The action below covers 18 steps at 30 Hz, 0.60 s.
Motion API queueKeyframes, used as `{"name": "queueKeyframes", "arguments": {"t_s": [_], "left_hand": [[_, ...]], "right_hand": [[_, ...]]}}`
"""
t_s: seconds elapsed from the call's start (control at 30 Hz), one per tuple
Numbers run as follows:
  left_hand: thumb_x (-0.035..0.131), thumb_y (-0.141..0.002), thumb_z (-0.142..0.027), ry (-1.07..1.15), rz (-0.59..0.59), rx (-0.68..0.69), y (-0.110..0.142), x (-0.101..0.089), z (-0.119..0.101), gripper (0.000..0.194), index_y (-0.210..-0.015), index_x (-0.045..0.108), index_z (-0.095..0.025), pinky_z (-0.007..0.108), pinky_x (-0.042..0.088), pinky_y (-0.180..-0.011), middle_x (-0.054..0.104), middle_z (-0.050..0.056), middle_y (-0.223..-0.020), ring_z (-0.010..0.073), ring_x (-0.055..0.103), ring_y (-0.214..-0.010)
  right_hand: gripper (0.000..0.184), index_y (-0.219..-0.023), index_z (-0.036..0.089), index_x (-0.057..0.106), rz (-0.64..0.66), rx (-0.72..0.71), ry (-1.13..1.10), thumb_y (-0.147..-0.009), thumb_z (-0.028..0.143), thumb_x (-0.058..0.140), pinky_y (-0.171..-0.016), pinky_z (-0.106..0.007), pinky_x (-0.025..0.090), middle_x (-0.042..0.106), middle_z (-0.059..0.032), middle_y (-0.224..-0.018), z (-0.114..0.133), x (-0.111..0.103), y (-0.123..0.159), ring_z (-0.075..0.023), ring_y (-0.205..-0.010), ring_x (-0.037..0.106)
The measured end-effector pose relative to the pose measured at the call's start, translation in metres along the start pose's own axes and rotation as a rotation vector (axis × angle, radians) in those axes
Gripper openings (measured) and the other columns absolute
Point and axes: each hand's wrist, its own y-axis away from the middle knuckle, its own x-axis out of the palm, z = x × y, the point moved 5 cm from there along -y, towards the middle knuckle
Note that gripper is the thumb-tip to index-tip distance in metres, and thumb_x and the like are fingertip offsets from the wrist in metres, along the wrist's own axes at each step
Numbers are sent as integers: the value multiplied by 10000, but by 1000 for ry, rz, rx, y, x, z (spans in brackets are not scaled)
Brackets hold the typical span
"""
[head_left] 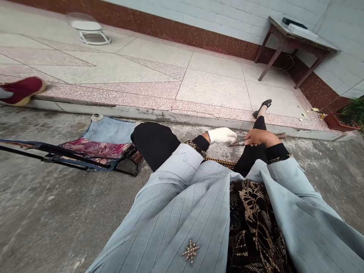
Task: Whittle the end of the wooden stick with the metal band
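A brown stick (282, 135) lies across my right leg, with a silvery band, perhaps wound wire, near its left end. My bare right hand (258, 137) is wrapped round it. Just left of that end is my left hand (222, 135), in a white knit glove, its fingers curled down and held together. Whatever those fingers may hold is hidden, and I cannot tell if they touch the stick. Below the hands, a yellow-and-black striped strip (220, 163) shows between my legs, partly covered by my jacket.
A folding chair (110, 132) with a denim and floral seat stands at left. Ahead runs a raised tiled step (210, 83), bearing a white stool (88, 28) and a wooden table (304, 40). A planter (339, 122) stands at right. Another person's red shoe (24, 90) is at far left.
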Motion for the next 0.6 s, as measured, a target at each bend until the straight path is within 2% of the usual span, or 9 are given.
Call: {"name": "queueKeyframes", "arguments": {"t_s": [0.07, 0.1, 0.17, 0.23, 0.3, 0.4, 0.5, 0.6], "left_hand": [[680, -787, -349, 108, 6, -3, 3, -3, 0, 219, -751, 680, -133, 225, 378, -602, 606, 15, -626, 112, 515, -602], [682, -798, -382, 162, 9, -4, 4, -3, -1, 255, -774, 681, -128, 224, 388, -592, 594, 16, -613, 109, 511, -587], [634, -846, -479, 266, 17, -2, 7, -2, -1, 359, -828, 672, -123, 228, 403, -559, 542, 5, -574, 104, 482, -538], [548, -889, -563, 367, 13, 9, 7, 0, -1, 448, -871, 651, -128, 227, 394, -513, 460, -23, -543, 93, 425, -488], [520, -897, -593, 483, 7, 8, 5, 2, 1, 473, -885, 632, -133, 212, 350, -465, 389, -48, -535, 83, 372, -460], [569, -878, -561, 539, -21, 5, -1, 5, 5, 438, -856, 625, -127, 195, 282, -445, 407, -43, -567, 67, 337, -470], [583, -866, -525, 472, -69, 24, -5, 5, 6, 418, -824, 631, -112, 196, 289, -483, 543, 11, -701, 55, 348, -514], [567, -864, -520, 357, -68, 28, -4, 2, 3, 420, -817, 648, -111, 207, 307, -519, 586, 24, -750, 60, 371, -539]], "right_hand": [[311, -669, 150, 665, 150, -198, -184, -813, 425, 690, -524, -256, 382, 607, -24, -616, 2, 3, 10, -107, -517, 500], [326, -725, 144, 690, 158, -300, -309, -790, 463, 708, -517, -244, 378, 604, -11, -631, 4, 1, 15, -93, -517, 486], [375, -802, 130, 713, 46, -458, -585, -767, 503, 730, -510, -228, 368, 603, -2, -653, 4, -11, 23, -75, -521, 469], [377, -783, 123, 701, -154, -536, -850, -769, 497, 746, -489, -218, 347, 603, -6, -663, 1, -24, 26, -66, -516, 460], [373, -719, 125, 666, -311, -531, -1038, -757, 480, 773, -460, -214, 329, 604, -15, -667, -3, -32, 25, -67, -509, 471], [395, -679, 133, 630, -404, -472, -1188, -695, 475, 827, -432, -209, 328, 602, -21, -659, -6, -32, 17, -72, -494, 487], [423, -676, 138, 624, -447, -419, -1216, -642, 489, 857, -419, -205, 331, 601, -21, -644, -8, -30, 12, -75, -485, 491], [457, -663, 138, 627, -487, -370, -1156, -596, 522, 867, -406, -210, 325, 597, -22, -625, -14, -30, 9, -78, -474, 479]]}}
